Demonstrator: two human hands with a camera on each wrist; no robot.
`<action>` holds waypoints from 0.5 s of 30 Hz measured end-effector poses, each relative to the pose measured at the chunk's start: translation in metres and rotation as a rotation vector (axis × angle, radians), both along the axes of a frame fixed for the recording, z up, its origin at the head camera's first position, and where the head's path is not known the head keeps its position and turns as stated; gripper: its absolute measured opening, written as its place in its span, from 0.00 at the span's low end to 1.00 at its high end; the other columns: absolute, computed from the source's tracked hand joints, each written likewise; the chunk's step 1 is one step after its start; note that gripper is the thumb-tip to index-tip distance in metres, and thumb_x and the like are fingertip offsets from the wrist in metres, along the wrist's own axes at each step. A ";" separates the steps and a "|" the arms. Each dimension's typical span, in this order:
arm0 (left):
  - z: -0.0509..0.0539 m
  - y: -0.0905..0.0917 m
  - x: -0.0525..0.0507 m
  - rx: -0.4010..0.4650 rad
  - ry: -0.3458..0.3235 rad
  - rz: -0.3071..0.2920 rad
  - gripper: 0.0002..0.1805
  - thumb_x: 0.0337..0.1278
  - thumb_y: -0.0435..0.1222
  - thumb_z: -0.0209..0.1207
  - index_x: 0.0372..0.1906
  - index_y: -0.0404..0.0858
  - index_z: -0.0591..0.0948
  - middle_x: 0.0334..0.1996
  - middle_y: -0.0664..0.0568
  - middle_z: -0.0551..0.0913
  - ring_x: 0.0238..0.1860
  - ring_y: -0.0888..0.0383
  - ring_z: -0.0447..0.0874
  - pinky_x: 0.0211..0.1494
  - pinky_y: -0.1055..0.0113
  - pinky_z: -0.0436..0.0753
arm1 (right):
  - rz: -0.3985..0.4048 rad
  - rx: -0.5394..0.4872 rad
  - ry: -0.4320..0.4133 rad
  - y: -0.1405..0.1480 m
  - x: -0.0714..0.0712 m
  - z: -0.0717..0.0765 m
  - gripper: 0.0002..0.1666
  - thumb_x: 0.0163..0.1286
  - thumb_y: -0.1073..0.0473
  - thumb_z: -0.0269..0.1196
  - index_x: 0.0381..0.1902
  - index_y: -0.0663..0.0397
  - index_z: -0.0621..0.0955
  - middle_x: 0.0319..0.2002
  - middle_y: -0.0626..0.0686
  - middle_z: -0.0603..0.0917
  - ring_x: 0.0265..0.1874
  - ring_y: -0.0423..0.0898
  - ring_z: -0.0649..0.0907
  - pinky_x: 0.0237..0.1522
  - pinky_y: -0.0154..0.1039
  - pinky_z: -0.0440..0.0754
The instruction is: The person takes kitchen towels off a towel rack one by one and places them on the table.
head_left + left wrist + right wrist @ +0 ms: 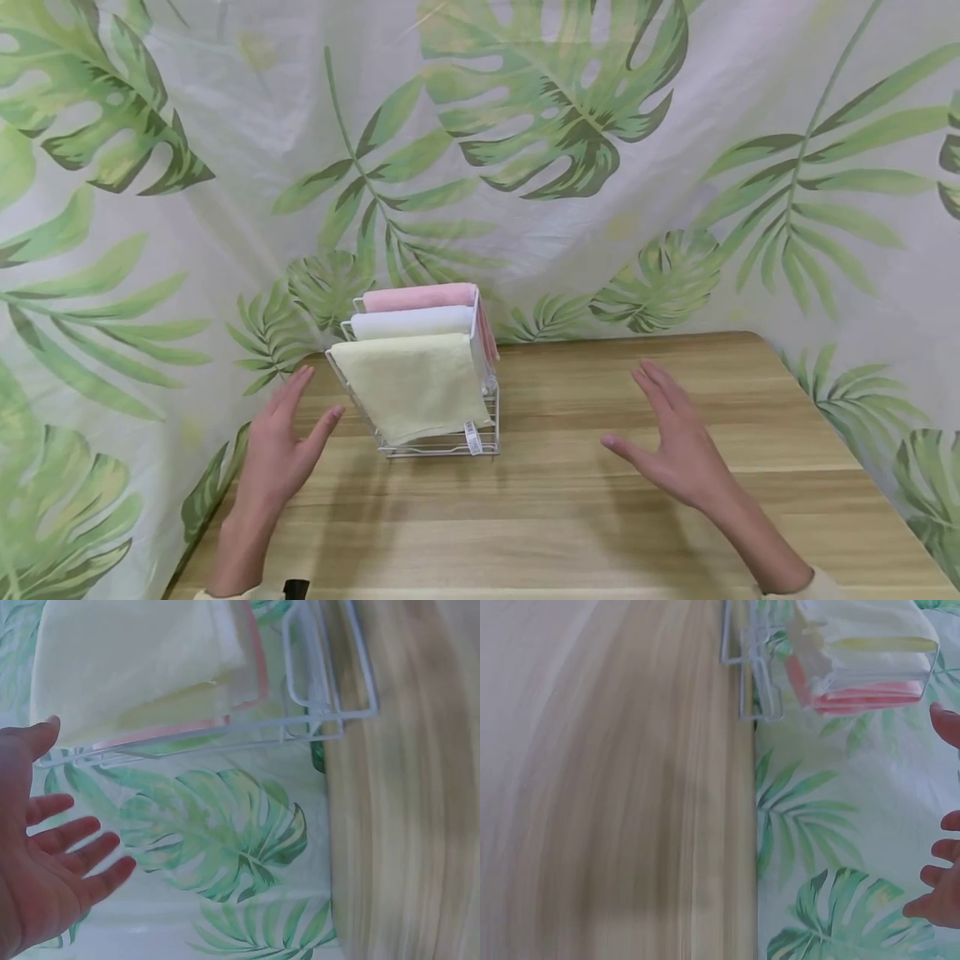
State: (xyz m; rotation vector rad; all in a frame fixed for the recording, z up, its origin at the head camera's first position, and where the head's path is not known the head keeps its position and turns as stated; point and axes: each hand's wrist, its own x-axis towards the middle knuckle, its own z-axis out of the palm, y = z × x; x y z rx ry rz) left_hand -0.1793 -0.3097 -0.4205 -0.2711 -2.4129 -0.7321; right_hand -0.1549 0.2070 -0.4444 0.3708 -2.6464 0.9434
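Note:
A white wire rack stands left of centre on the table, with a pale yellow cloth over its front bar, a white cloth behind it and a pink cloth at the back. A small white tag hangs at the yellow cloth's lower corner. Just left of the rack is my left hand, fingers spread, holding nothing. My right hand hovers well to the right of the rack, its fingers extended and thumb apart, also holding nothing. The left wrist view shows the left hand beside the yellow cloth.
The wooden table extends under both hands, with its rounded back right corner beyond the right hand. A leaf-patterned curtain hangs behind and along the sides. Something small and black shows at the bottom edge near the left sleeve.

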 end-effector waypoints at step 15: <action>0.016 0.026 -0.024 0.653 0.059 -0.101 0.19 0.75 0.29 0.64 0.66 0.32 0.83 0.53 0.54 0.90 0.54 0.67 0.88 0.55 0.83 0.86 | 0.064 -0.157 0.041 -0.041 -0.003 0.002 0.57 0.67 0.42 0.77 0.84 0.55 0.63 0.85 0.58 0.62 0.83 0.65 0.62 0.79 0.76 0.64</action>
